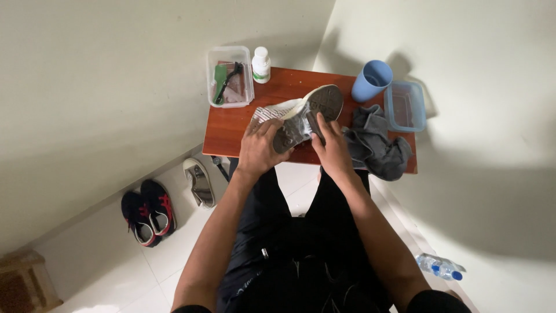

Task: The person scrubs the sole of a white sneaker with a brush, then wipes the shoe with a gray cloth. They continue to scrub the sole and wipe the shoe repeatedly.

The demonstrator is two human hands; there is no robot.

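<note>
Head view. The left hand [259, 148] is gripping the heel end of a shoe [307, 113], its fingers [271, 128] curled over the edge; the shoe is lying sole-up over the front middle of the small wooden worktop [231, 130]. The right hand [333, 148] is pressing on the sole, its fingers [320, 124] closed on a grey cloth [294, 132] that is lying against the sole. A second grey cloth [376, 145] is lying crumpled just beside the right hand. Toward the wall are standing a clear box [230, 75] holding a green brush [220, 78], a white bottle [261, 64], a blue cup [371, 80] and a blue-tinted empty container [405, 106]. On the floor are lying 1 pale shoe [199, 182], 2 black-and-red shoes [147, 211] and a plastic water bottle [440, 268].
</note>
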